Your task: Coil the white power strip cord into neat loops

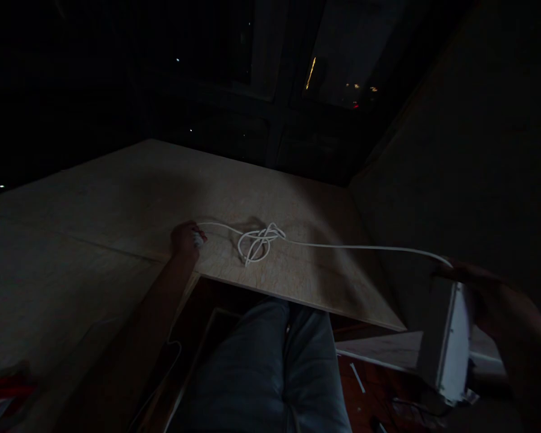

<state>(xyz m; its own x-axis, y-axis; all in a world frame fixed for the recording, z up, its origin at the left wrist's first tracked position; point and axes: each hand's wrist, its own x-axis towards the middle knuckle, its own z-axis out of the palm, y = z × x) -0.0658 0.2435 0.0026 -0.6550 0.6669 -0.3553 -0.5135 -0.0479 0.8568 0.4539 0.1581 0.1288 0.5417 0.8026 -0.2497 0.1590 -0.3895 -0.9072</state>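
My left hand [187, 238] is closed around the white plug [199, 239] of a white cord, just above the stone-patterned counter. From there the cord [255, 240] runs right into a loose tangle of loops over the counter's middle. Beyond the tangle, it stretches nearly straight to a white power strip [453, 343] at the right. My right hand [487, 294], dim and partly in shadow, grips this strip near its upper end, with the strip hanging upright past the counter's edge. Its sockets cannot be made out.
The pale counter [153, 174] meets a dark window [234, 114] and a wall [455, 150] at right. My legs [261, 367] extend under its front edge. A thin cable [175, 349] hangs at lower left, near a red item [6, 394]. Debris [357, 377] lies on the reddish floor.
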